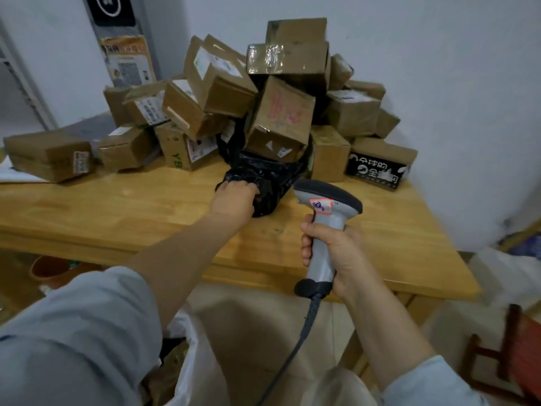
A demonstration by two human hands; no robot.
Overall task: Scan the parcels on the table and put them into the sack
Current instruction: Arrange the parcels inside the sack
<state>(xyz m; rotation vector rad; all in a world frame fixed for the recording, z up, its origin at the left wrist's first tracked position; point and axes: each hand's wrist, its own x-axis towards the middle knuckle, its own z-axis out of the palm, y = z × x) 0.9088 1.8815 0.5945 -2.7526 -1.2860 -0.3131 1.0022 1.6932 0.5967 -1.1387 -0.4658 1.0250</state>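
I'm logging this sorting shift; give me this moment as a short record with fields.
left hand: grips the near end of the black parcel
right hand: holds the scanner by its handle, head toward the pile
black parcel: on the table, far end under the pink-marked carton
pile: cardboard cartons heaped against the wall
sack: white, open, below the table's near edge

The scene is lit softly and evenly. Glare is caught on the taped box (267, 58) and faintly on the counter (117, 200). The edges are bowed by wide-angle distortion and smeared by blur.
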